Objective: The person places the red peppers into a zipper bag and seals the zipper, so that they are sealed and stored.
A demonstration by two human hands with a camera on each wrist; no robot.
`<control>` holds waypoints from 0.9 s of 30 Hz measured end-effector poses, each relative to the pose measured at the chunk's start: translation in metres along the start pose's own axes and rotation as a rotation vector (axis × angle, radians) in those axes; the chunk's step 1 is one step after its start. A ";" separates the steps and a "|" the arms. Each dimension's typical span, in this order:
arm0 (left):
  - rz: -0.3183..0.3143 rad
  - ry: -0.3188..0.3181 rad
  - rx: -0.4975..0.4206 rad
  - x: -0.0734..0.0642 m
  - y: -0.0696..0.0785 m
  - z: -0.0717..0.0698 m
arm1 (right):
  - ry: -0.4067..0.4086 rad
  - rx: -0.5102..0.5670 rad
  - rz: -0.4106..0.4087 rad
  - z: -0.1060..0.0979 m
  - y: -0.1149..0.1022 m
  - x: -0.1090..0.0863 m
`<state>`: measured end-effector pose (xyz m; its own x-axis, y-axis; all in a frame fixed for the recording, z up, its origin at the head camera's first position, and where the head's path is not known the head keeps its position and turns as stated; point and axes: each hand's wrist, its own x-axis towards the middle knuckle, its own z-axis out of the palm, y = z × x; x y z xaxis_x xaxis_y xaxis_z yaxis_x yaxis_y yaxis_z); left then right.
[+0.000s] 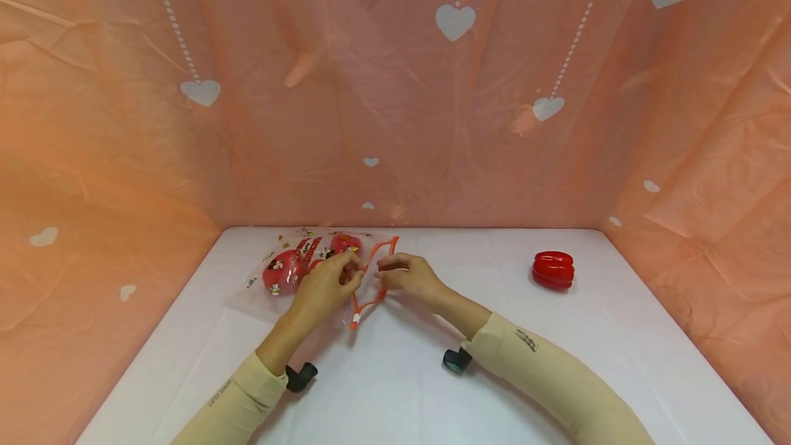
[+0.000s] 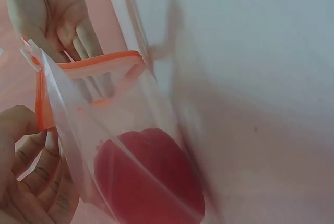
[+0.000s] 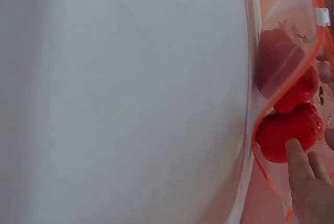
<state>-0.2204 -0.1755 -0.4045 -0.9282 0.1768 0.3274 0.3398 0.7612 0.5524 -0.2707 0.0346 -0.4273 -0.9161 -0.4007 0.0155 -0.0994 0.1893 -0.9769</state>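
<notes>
A clear zip bag (image 1: 303, 253) with cartoon print and an orange zip edge lies at the back left of the table, its mouth spread and facing right. Several red bell peppers (image 3: 284, 132) are inside it. My left hand (image 1: 324, 287) pinches the near side of the orange edge (image 2: 44, 98) between thumb and fingers. At the mouth is my right hand (image 1: 410, 277), its fingers extended into the opening and holding nothing. In the right wrist view its fingertips overlap the nearest pepper. A white slider (image 3: 323, 16) sits at one end of the zip.
Another red bell pepper (image 1: 553, 270) rests on the white table (image 1: 402, 390) at the back right. Peach curtains (image 1: 395, 101) with white hearts close off the back and both sides. Dark wrist cameras (image 1: 301, 378) stick out from both sleeves.
</notes>
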 end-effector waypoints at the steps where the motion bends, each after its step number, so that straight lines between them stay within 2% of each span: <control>1: -0.001 -0.004 0.002 0.000 0.000 0.000 | -0.008 0.008 -0.001 -0.002 0.000 -0.001; 9: -0.004 -0.032 0.015 0.000 0.000 -0.002 | -0.042 -0.034 -0.072 -0.024 -0.003 -0.016; 15: -0.001 -0.045 0.034 -0.001 0.001 -0.002 | -0.045 -0.045 -0.096 -0.040 -0.006 -0.029; 22: -0.007 -0.056 0.045 -0.002 0.002 -0.001 | -0.024 -0.168 -0.139 -0.062 -0.005 -0.043; 27: -0.035 -0.075 0.043 -0.002 0.004 -0.002 | -0.016 -0.228 -0.177 -0.078 -0.006 -0.052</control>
<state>-0.2164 -0.1743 -0.4014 -0.9489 0.1945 0.2487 0.3012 0.7935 0.5288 -0.2523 0.1242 -0.4054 -0.8705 -0.4594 0.1764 -0.3439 0.3114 -0.8859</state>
